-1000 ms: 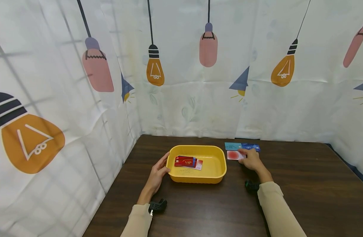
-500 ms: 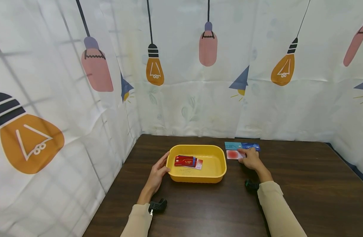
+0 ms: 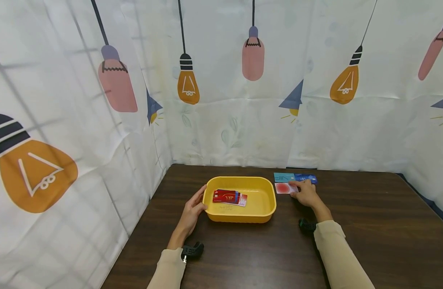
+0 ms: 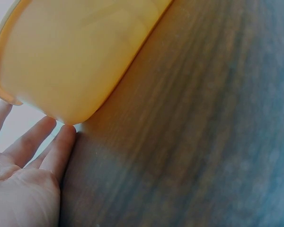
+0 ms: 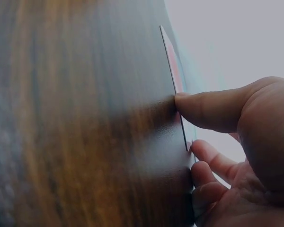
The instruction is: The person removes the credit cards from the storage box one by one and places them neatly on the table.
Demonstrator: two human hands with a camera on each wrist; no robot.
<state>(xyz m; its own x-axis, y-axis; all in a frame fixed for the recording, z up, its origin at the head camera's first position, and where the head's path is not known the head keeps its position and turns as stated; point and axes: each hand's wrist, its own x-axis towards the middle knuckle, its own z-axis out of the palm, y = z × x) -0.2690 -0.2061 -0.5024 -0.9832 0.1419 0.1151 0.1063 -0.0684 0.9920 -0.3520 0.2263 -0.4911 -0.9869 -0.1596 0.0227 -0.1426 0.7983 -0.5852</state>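
Note:
A yellow plastic tray (image 3: 239, 218) stands on the dark wooden table. Red cards (image 3: 225, 196), the top one marked VIP, lie overlapped inside it. My left hand (image 3: 189, 214) rests at the tray's left end; its fingers, fairly straight, touch the outer wall (image 4: 75, 56) in the left wrist view. To the right of the tray, my right hand (image 3: 305, 194) holds a pale pink card (image 3: 283, 188) with a red round print by its edges, thumb on the near edge. Just behind that card lie a teal card (image 3: 284, 178) and a blue card (image 3: 307, 178), edge to edge.
A white curtain (image 3: 221, 132) printed with lamps hangs behind the table and along its left side. The wooden tabletop (image 3: 250, 257) stretches toward me and to the right. Black wrist bands (image 3: 193, 250) sit on both wrists.
The pink card has slid slightly left under my right hand, its left edge now nearly in line with the teal card's. The left hand and the tray stay put.

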